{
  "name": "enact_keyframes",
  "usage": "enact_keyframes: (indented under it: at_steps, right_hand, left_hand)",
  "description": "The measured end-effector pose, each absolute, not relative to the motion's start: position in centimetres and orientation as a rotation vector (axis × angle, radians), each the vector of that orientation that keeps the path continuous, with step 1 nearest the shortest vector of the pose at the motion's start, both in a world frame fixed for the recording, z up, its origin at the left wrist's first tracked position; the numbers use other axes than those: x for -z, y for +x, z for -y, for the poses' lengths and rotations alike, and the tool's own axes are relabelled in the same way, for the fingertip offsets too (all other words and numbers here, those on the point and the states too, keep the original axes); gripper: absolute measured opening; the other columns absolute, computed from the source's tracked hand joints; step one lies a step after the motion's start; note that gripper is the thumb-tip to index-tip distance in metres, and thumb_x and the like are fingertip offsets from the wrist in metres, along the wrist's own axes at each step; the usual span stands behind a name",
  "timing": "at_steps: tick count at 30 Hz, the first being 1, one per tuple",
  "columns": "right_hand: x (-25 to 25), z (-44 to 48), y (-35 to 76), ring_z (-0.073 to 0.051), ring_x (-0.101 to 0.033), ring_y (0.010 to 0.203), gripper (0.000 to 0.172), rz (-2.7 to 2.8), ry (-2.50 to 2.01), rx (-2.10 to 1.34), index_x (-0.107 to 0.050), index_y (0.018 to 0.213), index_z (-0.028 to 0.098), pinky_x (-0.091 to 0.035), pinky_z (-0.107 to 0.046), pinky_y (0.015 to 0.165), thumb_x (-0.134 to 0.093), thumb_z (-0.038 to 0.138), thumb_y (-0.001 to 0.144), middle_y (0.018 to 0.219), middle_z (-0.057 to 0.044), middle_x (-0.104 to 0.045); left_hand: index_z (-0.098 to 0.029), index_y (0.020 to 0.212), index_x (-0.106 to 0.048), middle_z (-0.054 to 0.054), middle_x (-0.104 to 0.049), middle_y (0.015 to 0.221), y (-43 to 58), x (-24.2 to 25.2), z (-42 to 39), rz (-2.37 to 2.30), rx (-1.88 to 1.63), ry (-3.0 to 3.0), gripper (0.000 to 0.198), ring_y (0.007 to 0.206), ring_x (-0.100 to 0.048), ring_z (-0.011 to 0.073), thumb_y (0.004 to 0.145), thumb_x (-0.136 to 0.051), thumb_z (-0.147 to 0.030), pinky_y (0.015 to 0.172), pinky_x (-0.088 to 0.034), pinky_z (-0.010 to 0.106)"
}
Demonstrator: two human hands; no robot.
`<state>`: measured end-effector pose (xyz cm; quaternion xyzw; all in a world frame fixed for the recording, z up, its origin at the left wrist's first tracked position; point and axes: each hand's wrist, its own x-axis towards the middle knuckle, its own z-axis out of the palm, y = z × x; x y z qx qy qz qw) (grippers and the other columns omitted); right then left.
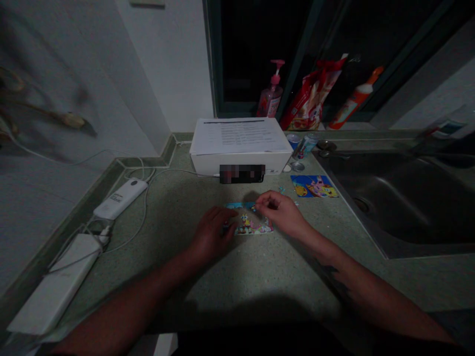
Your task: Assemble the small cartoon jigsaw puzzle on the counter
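Easily, the left hand (211,232), lying slack on the puzzle (256,226) between both hands, could nudge its joined parts apart while the right hand (284,212) pinches what looks like a small piece (254,209).

**Counter layout**

A puzzle (249,223) lies mid-counter (237,277). Behind it stands a box (240,160) with paper (239,134) on top. A card (313,186) lies right of the puzzle, with the sink (401,198) beyond. Power strips (120,198) line the left edge.
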<state>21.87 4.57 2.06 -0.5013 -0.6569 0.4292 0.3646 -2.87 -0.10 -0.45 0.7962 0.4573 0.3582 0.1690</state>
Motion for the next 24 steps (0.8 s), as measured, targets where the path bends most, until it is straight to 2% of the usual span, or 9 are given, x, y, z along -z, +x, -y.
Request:
enact_keyframes:
  at_steps: [4,7,12,17,21,24]
  right_hand:
    - [-0.9,-1.9,19.1,-0.014,-0.060,0.061,0.026,1.457,-1.165,-1.409,-0.068,0.088,0.023,-0.047,-0.027,0.057,-0.078,0.046,0.083,0.071,0.002,-0.068]
    - [-0.1,-1.1,18.1,-0.014,-0.062,0.063,0.031,1.375,-1.129,-1.444,-0.069,0.087,0.023,-0.048,-0.026,0.057,-0.082,0.050,0.081,0.073,0.001,-0.069]
    - [0.5,-1.0,18.3,-0.016,-0.066,0.067,0.028,1.421,-1.118,-1.432,-0.071,0.089,0.023,-0.050,-0.027,0.057,-0.078,0.050,0.086,0.077,-0.001,-0.072]
    - [0.0,-0.7,19.1,-0.017,-0.067,0.070,0.013,1.683,-1.109,-1.022,-0.075,0.102,0.024,-0.054,-0.030,0.065,-0.070,0.031,0.093,0.081,-0.001,-0.073]
    - [-0.8,-0.6,19.6,-0.019,-0.072,0.087,0.015,1.910,-1.011,-0.732,-0.077,0.107,0.026,-0.058,-0.034,0.077,-0.065,0.023,0.099,0.103,-0.006,-0.077]
    - [-1.1,-0.6,19.7,-0.022,-0.073,0.099,0.015,1.987,-0.963,-0.644,-0.076,0.109,0.026,-0.060,-0.037,0.087,-0.065,0.022,0.100,0.108,-0.007,-0.077]
  left_hand:
    - [-0.020,0.110,-0.073,0.008,-0.077,0.098,-1.9,0.2,1.1,-1.244,-1.078,2.077,0.016,0.090,-0.072,0.0217,0.098,-0.065,-0.028,0.084,-0.060,0.038]
    - [-0.020,0.101,-0.073,0.006,-0.077,0.092,-1.7,0.2,1.2,-1.258,-1.118,1.929,0.011,0.083,-0.072,0.0194,0.096,-0.065,-0.027,0.079,-0.060,0.034]
    - [-0.020,0.095,-0.071,0.006,-0.078,0.092,-1.8,-0.2,0.9,-1.292,-1.093,1.747,0.008,0.086,-0.074,0.0200,0.093,-0.066,-0.025,0.082,-0.062,0.035]
    - [-0.020,0.094,-0.071,0.007,-0.079,0.093,-2.0,-0.4,0.5,-1.331,-0.993,1.659,0.009,0.085,-0.075,0.0210,0.093,-0.067,-0.028,0.079,-0.063,0.036]
    - [-0.021,0.092,-0.070,0.007,-0.079,0.093,-2.0,-0.3,0.4,-1.278,-0.997,1.560,0.008,0.085,-0.075,0.0216,0.090,-0.068,-0.028,0.080,-0.063,0.038]
    - [-0.022,0.090,-0.069,0.007,-0.079,0.093,-2.0,-0.3,0.4,-1.242,-1.005,1.536,0.008,0.085,-0.075,0.0218,0.090,-0.068,-0.029,0.080,-0.063,0.038]
